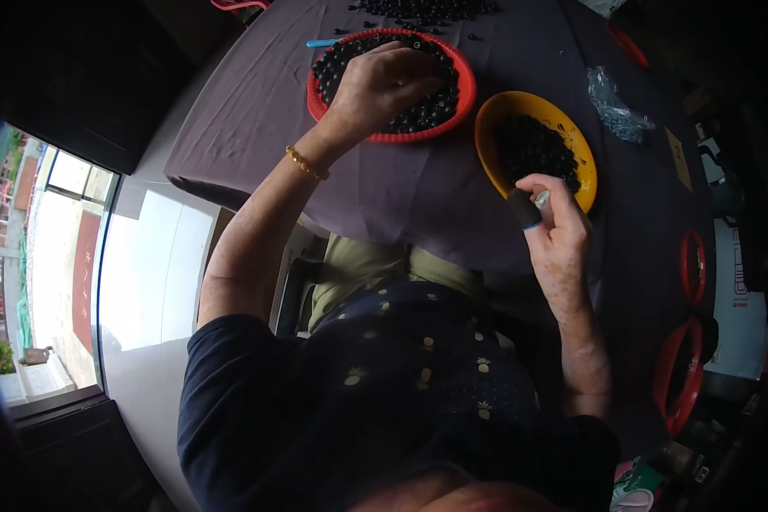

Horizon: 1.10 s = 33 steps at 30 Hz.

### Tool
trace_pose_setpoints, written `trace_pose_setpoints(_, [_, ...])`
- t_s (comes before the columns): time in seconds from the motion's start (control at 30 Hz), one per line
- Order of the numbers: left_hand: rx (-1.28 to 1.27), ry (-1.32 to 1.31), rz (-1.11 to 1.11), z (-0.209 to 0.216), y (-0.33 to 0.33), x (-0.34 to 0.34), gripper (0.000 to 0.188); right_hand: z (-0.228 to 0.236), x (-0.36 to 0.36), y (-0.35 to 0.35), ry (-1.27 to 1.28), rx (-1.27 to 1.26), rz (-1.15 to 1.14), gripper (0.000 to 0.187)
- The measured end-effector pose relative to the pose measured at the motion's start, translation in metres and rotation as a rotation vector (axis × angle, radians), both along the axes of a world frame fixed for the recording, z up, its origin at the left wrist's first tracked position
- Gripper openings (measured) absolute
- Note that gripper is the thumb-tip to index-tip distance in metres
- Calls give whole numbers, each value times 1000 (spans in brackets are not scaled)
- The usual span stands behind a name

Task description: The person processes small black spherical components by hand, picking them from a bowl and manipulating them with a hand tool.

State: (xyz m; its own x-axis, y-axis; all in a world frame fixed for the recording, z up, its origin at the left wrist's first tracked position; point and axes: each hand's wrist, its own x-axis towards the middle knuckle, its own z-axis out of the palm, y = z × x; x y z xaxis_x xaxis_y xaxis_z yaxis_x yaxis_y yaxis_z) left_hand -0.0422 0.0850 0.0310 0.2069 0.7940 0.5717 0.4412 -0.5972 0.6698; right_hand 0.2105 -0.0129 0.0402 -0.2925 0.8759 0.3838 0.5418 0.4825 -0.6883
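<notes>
My left hand point(382, 85), with a gold bracelet at its wrist, reaches into a red round tray point(317, 109) full of small black round parts point(333, 68). Its fingers curl together over the parts, and what they pinch, if anything, is hidden. At the near rim of a yellow oval bowl point(492, 171) is my right hand point(561, 224), its thumb covered by a black finger cot point(523, 209). Thumb and fingers close on a small pale piece point(542, 200), too small to identify. Similar black parts point(533, 149) lie heaped in the yellow bowl.
A loose pile of black parts point(427, 8) lies at the table's far edge. Beside the red tray is a blue stick-like thing point(320, 43). Crumpled clear plastic point(616, 107) rests right of the yellow bowl. Red round rims point(681, 375) show at the right, and a dark cloth point(247, 119) covers the table.
</notes>
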Motion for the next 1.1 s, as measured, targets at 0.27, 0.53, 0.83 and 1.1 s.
trace_pose_setpoints(0.27, [-405, -598, -340, 15, -76, 16, 24, 29, -54, 29, 289, 125, 250, 21])
trace_pose_setpoints(0.53, [-499, -1045, -520, 10, -88, 20, 21, 24, -62, 23, 362, 65, 375, 23])
trace_pose_setpoints(0.83, [-525, -722, -407, 23, -95, 20, 22, 31, -60, 25, 206, 302, 293, 19])
trace_pose_setpoints(1.1, [-491, -1053, -492, 11, -93, 36, 22, 21, -56, 18, 272, 240, 262, 23])
